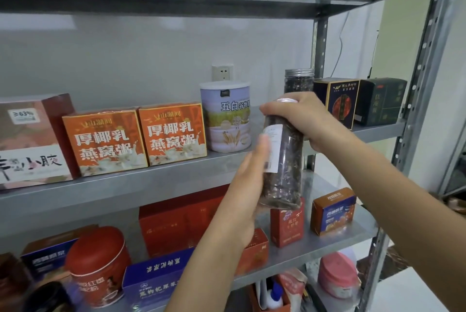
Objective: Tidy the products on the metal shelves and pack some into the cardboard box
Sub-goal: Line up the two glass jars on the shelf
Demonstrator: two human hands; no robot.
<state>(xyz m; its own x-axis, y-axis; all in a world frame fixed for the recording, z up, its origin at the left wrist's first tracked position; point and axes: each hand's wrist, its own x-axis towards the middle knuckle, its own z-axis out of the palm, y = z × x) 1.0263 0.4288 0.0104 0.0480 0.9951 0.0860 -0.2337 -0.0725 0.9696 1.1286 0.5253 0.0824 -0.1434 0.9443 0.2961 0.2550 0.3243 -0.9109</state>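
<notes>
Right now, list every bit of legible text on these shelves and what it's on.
"≥63%": pink-brown box, far left.
"厚椰乳 燕窝粥": left orange box and right orange box.
"五白谷物": lavender canister.
"黑枸杞原浆": blue box, lower shelf.
Too blurred or small: the label on the held jar, red tin, navy box, dark green box.

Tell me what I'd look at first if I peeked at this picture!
The tall clear jar full of dark dried bits, right in the middle: the right hand grips its top and the left hand touches its side. Next, two bright orange boxes stand side by side on the middle shelf to the jar's left, and a round red tin sits at the lower left.
</notes>
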